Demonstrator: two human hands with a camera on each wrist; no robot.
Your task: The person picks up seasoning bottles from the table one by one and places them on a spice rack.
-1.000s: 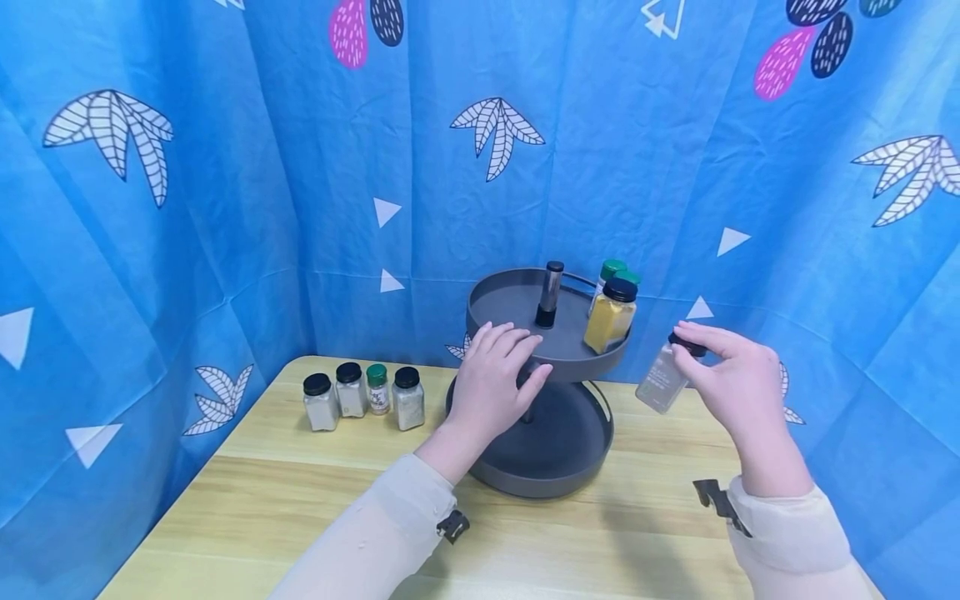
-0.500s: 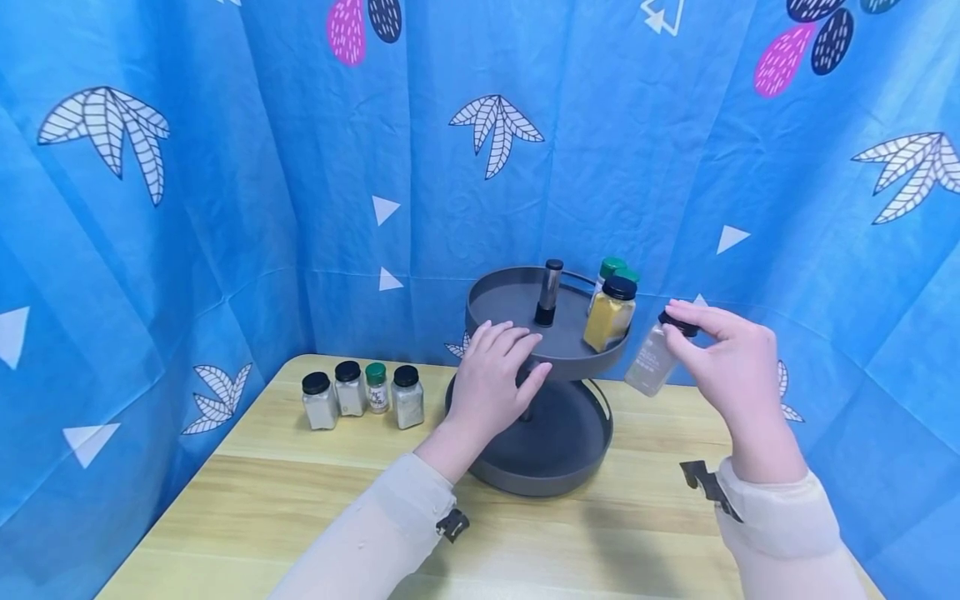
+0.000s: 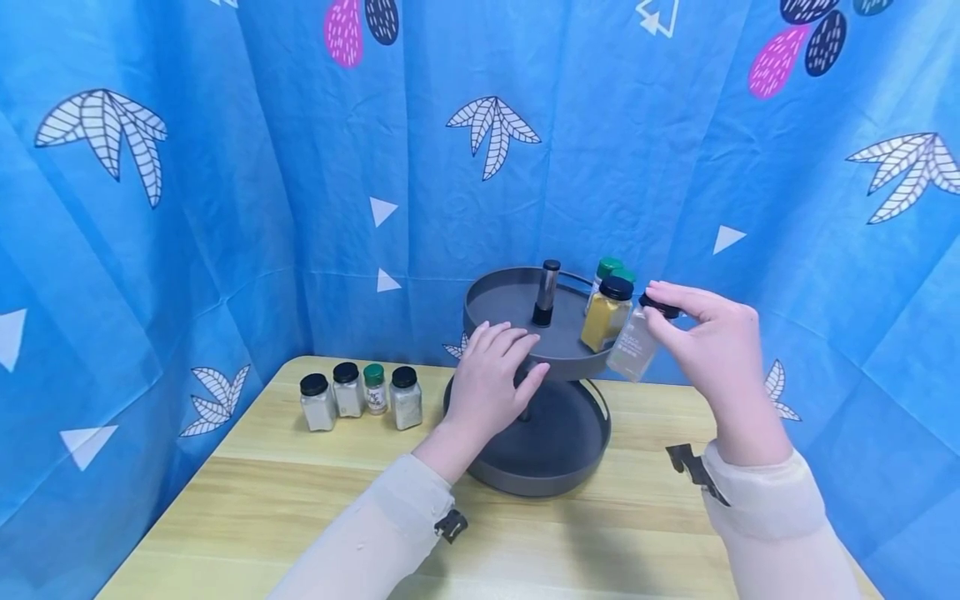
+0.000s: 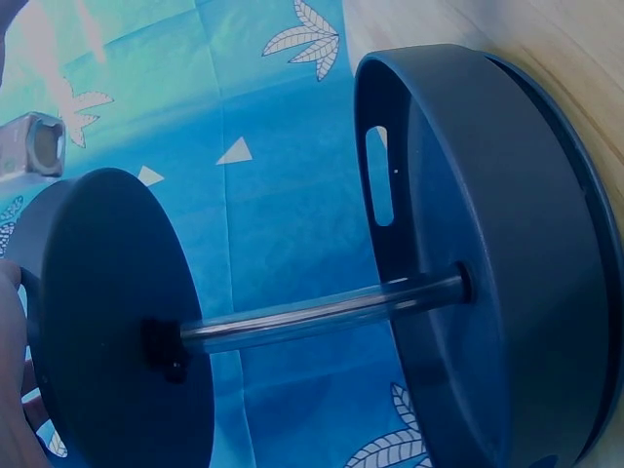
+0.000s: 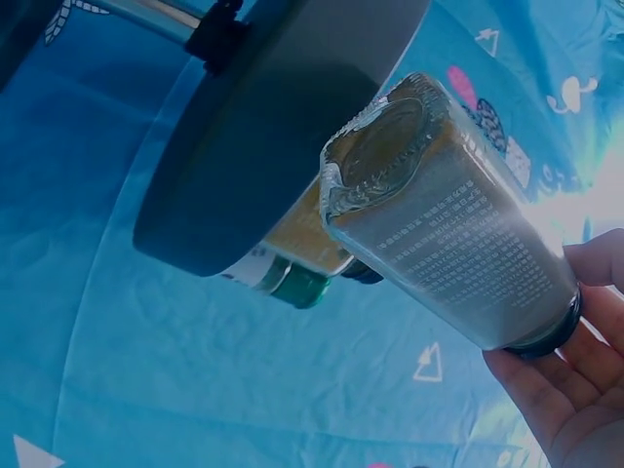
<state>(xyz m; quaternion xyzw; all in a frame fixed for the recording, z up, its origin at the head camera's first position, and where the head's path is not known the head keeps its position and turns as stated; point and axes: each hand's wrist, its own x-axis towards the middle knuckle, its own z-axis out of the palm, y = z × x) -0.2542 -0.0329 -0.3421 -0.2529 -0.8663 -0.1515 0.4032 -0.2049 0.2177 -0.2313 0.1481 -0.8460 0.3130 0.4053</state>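
Observation:
My right hand pinches the black cap of a clear spice jar filled with greyish powder. Tilted, the jar hangs at the right rim of the upper tray of a grey two-tier turntable rack. In the right wrist view the jar shows its glass base and printed label. My left hand lies with extended fingers at the upper tray's front rim. A spice jar of yellow powder and green-capped bottles stand on that tray's right side. The lower tray holds nothing visible.
Left of the rack, a row of jars stands on the wooden table: black-capped jars of pale powder and a green-capped bottle. A post rises from the upper tray. Blue patterned curtain hangs behind and at both sides.
My right hand has moved left and up with the spice jar, from beside the rack to the upper tray's right rim. The left hand has stayed in place.

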